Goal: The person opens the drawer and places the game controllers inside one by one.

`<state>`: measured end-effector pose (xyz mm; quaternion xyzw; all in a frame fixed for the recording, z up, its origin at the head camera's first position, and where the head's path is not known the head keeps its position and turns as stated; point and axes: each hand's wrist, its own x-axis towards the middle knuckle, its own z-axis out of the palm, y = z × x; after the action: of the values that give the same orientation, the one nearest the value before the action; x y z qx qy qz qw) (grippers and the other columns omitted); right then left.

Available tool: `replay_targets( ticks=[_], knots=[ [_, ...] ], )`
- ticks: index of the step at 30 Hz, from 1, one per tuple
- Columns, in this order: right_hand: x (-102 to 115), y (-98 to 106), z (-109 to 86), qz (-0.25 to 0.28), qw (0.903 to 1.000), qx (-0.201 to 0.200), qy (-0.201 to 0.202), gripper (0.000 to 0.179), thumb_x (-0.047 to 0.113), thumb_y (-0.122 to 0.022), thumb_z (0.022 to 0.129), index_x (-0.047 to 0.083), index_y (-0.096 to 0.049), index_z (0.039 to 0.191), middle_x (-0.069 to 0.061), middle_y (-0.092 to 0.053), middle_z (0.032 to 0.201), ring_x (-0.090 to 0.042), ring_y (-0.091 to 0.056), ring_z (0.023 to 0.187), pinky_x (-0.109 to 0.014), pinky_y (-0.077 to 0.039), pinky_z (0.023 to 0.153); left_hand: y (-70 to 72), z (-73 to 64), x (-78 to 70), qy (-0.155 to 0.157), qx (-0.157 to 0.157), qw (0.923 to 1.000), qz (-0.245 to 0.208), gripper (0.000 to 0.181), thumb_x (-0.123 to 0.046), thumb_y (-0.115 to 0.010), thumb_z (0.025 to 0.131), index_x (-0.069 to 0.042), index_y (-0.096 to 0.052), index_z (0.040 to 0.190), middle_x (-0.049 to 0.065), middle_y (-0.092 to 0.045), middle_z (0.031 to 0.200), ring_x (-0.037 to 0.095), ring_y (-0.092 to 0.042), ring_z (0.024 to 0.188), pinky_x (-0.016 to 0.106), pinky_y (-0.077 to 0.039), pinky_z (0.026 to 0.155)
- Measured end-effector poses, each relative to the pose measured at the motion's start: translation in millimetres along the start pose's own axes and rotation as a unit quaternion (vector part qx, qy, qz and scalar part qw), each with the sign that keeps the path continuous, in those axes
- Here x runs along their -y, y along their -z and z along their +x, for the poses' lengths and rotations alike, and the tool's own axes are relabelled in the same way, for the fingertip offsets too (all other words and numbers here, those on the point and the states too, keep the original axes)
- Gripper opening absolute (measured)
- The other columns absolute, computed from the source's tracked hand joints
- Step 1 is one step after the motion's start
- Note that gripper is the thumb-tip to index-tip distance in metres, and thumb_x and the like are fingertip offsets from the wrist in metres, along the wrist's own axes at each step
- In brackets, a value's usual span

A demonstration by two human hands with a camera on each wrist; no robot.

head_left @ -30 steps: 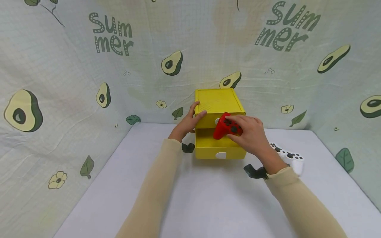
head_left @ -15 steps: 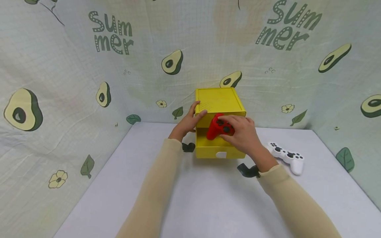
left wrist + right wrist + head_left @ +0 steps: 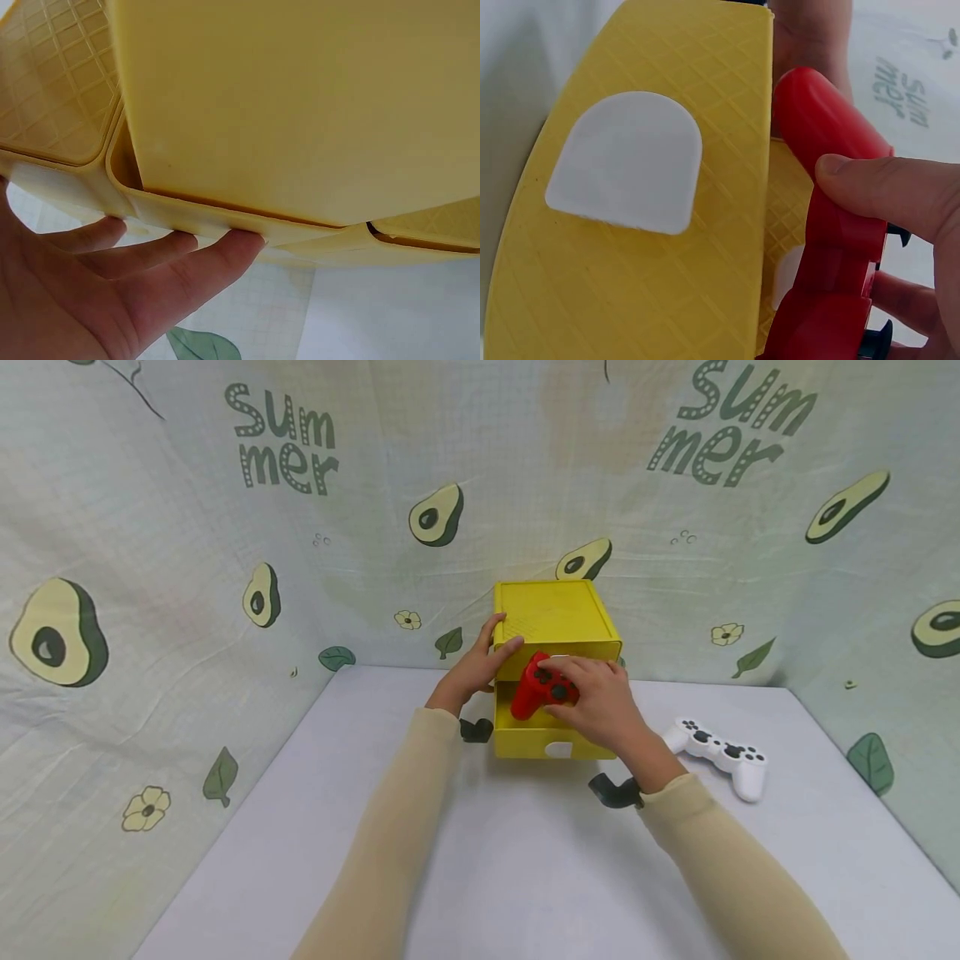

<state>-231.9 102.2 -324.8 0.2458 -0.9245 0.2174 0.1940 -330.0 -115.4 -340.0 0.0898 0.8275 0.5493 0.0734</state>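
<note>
- Cloth backdrop around three sides of the white table, printed with six avocado halves, three flowers and some leaves. I read "summer" twice, each split as "sum" over "mer": a left print and a right print.
- Left sleeve, cream, the first of two, with a black wrist piece at the cuff.
- Left hand, spread wide against the left side of the yellow two-drawer cabinet, thumb on its top front edge. The left wrist view shows three fingertips touching the side.
- One cabinet in all: upper drawer closed, lower drawer pulled out. I count two white tabs, one per drawer, the upper one mostly hidden.
- Red game controller, a single one with black sticks and buttons, tilted over the pulled-out drawer. Whether it touches the drawer floor I cannot tell.
- Right hand, pinching that red controller between thumb and fingers.
- Right sleeve, also cream, with a second wrist piece.
- White game controller, one, with two black sticks, lying on the table, one end partly hidden behind the right forearm.
</note>
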Motion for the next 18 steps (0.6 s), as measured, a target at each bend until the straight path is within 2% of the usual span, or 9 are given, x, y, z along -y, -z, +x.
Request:
replay_targets(
  ticks=[10,18],
  knots=[
    [0,-6,0.3,-0.004,0.9992,0.038,-0.014,0.064,0.030,-0.083,0.076,0.028,-0.056,0.133,-0.006,-0.059,0.133,-0.034,-0.050,0.122,-0.062,-0.031,0.103,0.0,-1.2,-1.5,0.000,-0.001,1.0000,-0.001,0.079,-0.081,-0.053,0.076,-0.064,-0.010,0.141,0.002,-0.019,0.161,0.039,-0.046,0.131,0.062,-0.050,0.090],
    [-1,-12,0.6,-0.004,0.9976,0.066,-0.022,0.065,0.032,-0.083,0.076,0.030,-0.054,0.135,-0.006,-0.059,0.133,-0.033,-0.049,0.123,-0.062,-0.030,0.104,0.7,0.9,0.8,0.005,-0.002,1.0000,0.008,0.081,-0.084,-0.052,0.072,-0.067,-0.009,0.139,0.002,-0.018,0.162,0.039,-0.046,0.132,0.060,-0.051,0.089]
  ],
)
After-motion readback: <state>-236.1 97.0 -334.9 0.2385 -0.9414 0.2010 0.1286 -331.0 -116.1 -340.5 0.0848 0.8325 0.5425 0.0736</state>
